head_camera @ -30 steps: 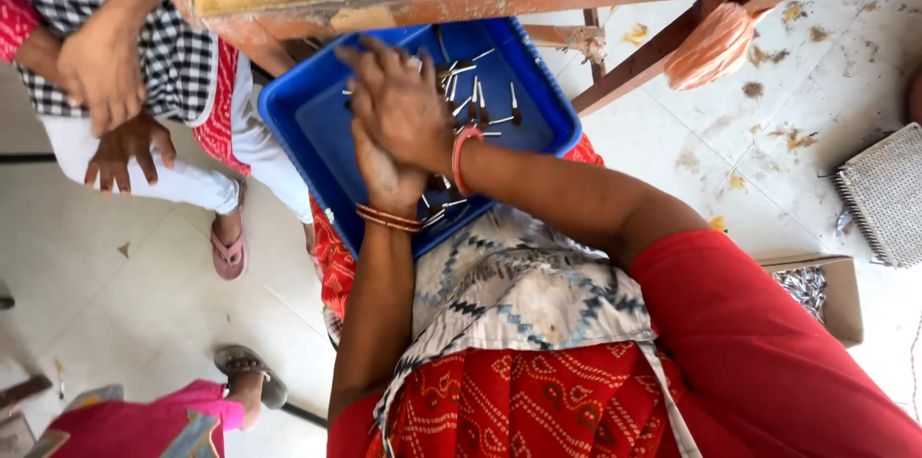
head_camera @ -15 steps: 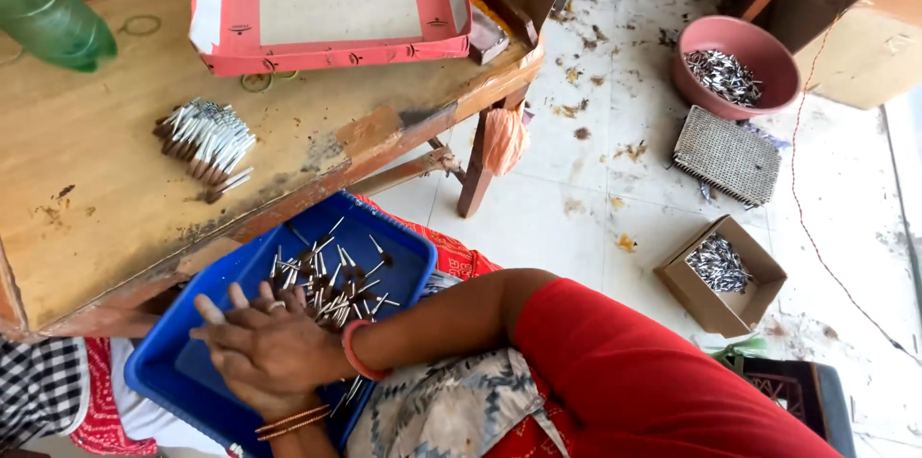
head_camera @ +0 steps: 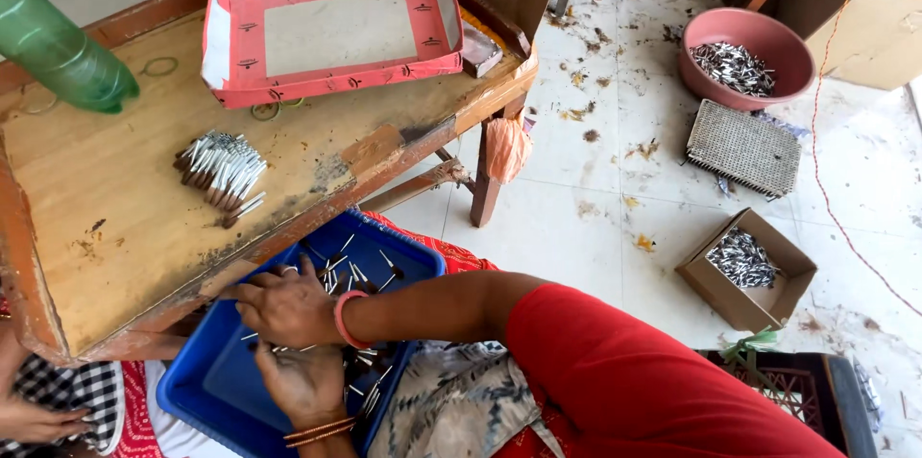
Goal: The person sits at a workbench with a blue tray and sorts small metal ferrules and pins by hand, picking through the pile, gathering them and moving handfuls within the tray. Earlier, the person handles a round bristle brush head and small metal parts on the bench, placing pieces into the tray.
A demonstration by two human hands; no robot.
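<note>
While in the blue tray (head_camera: pixel 197 391), thin metal sticks (head_camera: pixel 357 274) just beyond right-hand fingers (head_camera: pixel 252 287).

Small home workshop, hand assembly on the floor — worn wooden table (head_camera: pixel 115 218) with a bundle of small metal-tipped sticks (head_camera: pixel 221 170), blue tray (head_camera: pixel 216 391) of loose ones on a lap, pink bowl (head_camera: pixel 754 55) and cardboard box (head_camera: pixel 749 266) full of the same pieces — littered tiled floor (head_camera: pixel 615 189).
</note>
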